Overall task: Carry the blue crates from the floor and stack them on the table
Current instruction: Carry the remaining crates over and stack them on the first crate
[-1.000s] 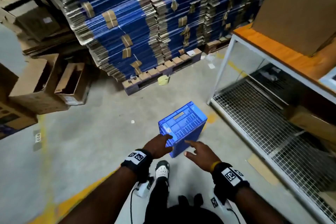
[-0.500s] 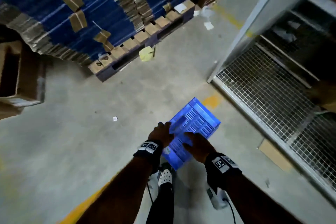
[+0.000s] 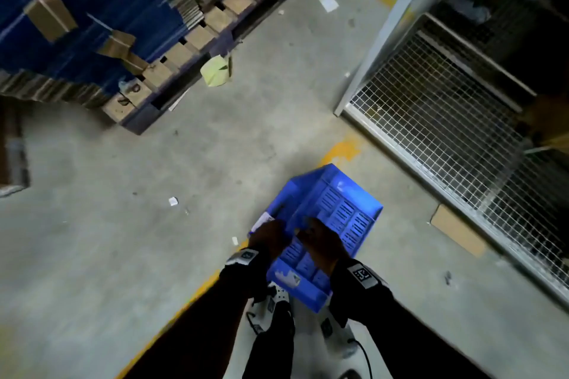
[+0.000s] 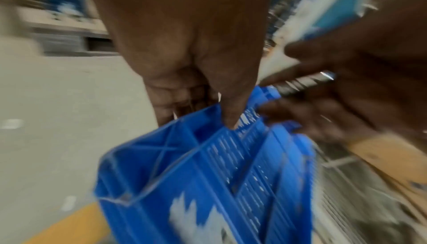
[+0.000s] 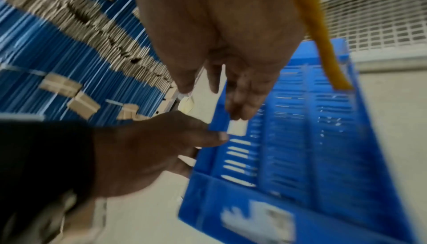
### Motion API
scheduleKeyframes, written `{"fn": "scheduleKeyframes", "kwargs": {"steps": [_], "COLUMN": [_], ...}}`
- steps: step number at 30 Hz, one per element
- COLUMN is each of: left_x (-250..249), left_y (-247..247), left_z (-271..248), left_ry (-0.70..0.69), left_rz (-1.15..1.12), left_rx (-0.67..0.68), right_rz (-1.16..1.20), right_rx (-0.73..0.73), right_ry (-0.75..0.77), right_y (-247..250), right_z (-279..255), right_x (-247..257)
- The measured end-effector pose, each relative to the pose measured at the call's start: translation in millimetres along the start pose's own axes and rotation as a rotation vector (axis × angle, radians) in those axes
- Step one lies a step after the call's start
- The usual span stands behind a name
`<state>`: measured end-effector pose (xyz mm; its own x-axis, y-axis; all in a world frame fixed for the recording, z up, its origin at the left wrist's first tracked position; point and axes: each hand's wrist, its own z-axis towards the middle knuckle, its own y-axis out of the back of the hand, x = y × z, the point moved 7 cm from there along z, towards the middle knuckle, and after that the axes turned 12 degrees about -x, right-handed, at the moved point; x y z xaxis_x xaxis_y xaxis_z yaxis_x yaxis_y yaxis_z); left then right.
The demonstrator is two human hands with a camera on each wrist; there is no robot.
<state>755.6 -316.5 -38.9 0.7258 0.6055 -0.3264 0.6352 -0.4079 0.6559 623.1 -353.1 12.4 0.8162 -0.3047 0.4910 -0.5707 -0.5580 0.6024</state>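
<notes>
Gripping the tilted blue crate (image 3: 345,209), both hands (image 3: 320,243) clamp its near edge, long axis pointing away-right.

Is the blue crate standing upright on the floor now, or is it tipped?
Tipped. The blue crate leans on one edge with its slotted face turned up, while the left hand and right hand hold it near one corner.

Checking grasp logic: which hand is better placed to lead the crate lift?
Left, marginally: the left hand curls over the blue crate at its edge, while the right hand lies across the slotted panel. Likely needs both.
</notes>
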Motion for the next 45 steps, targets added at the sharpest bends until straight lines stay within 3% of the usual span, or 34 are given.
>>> {"fn": "scheduleKeyframes", "kwargs": {"steps": [4,5,7,9,12,13,19,24,27,29,31,33,35,41,45], "left_x": [-47.5,-59.5,-70.3,-82.4,-102.0,-103.0,-92.6,-83.0,-58.1,-44.4,-34.7,-18.2,11.9,122.0,185.8], "left_y": [-16.7,-15.1,-19.9,-0.3,47.6,50.0,69.0,73.8,66.8,63.7,54.4,38.8,19.0,-61.6,-131.9], "left_z": [-51.4,-60.5,-78.9,-102.3,-164.8,-178.4,-286.4,-397.5,-455.3,-497.3,-531.7,-573.5,-612.5,-698.9,-761.2], "left_ry": [-0.030,-0.081,-0.079,-0.186,-0.155,-0.138,0.011,0.037,0.111,0.115,0.118,0.168,0.245,0.592,0.743], "left_rz": [-0.121,-0.027,0.013,0.012,-0.178,-0.115,-0.174,-0.416,-0.677,-0.884,-1.096,-1.297,-1.414,-1.344,-1.219], "left_rx": [-0.008,-0.033,0.060,-0.110,-0.274,-0.274,-0.507,-0.753,-0.844,-0.889,-0.844,-0.787,-0.832,-1.043,-1.125], "right_rz": [0.045,0.071,0.141,0.187,0.221,0.213,0.192,0.157,0.078,0.030,-0.019,-0.085,-0.165,-0.506,-0.531], "right_rx": [-0.164,-0.210,-0.298,-0.358,-0.329,-0.298,-0.171,-0.015,0.102,0.153,0.181,0.198,0.194,0.161,0.241], "right_ry": [-0.120,-0.160,-0.227,-0.256,-0.242,-0.220,0.061,0.362,0.478,0.573,0.625,0.701,0.775,1.084,1.309], "right_y": [39.4,48.0,65.2,81.1,96.0,99.1,126.1,133.3,124.7,120.2,119.9,118.8,117.9,109.7,89.7], "right_z": [-15.3,-19.9,-35.6,-56.2,-85.6,-96.3,-173.9,-259.6,-308.9,-352.6,-387.9,-425.0,-454.6,-565.8,-672.2], "right_x": [-0.1,-2.3,-7.5,-8.9,-7.8,-5.3,21.9,51.8,67.5,77.7,82.3,86.3,88.7,104.6,103.4]}}
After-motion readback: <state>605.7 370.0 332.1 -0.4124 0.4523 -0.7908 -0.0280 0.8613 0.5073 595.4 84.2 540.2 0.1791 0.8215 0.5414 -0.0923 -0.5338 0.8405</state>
